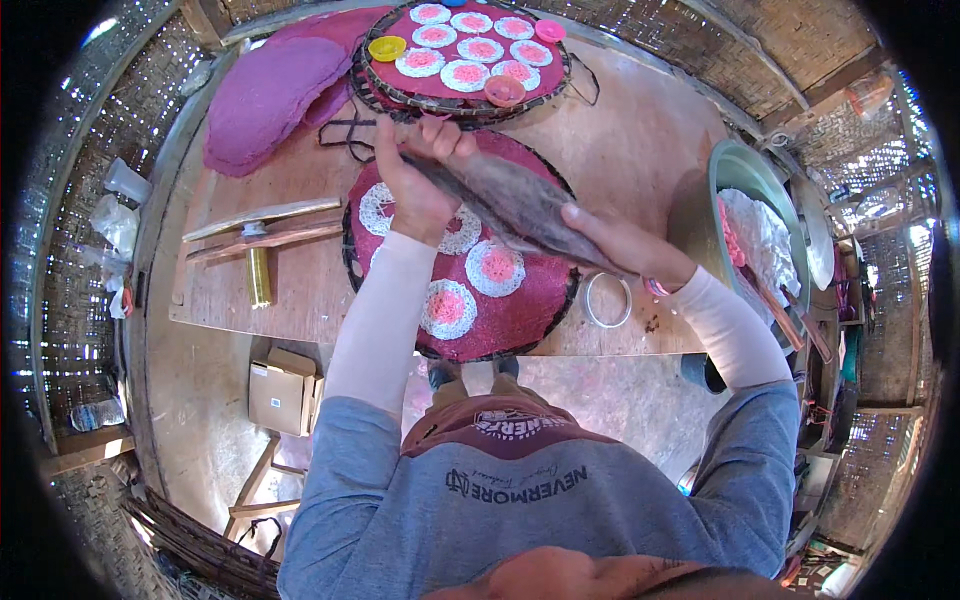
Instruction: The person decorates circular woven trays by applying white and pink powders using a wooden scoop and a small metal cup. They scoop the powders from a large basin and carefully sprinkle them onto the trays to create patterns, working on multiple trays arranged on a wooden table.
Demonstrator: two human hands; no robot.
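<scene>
My left hand (424,176) grips the upper left end of a long, grey-brown, worn tool or bundle (510,195) that I cannot name for certain. Around its lower right end my right hand (626,240) is closed. The object slants above a round tray lined with dark red cloth (517,337). White lacy rounds, some with pink centres (499,270), lie on that cloth, partly hidden by my hands and forearms. A metal ring (607,300) rests on the wooden table (637,127) close to the tray's right side.
Behind stands another round tray (562,82) with several pink-and-white rounds, a yellow bowl (387,49) and pink bowls (504,91). Purple cloths (277,105) lie at the left, above wooden sticks (262,217) and a yellowish cylinder (258,277). A green tub (757,165) holds white and pink material.
</scene>
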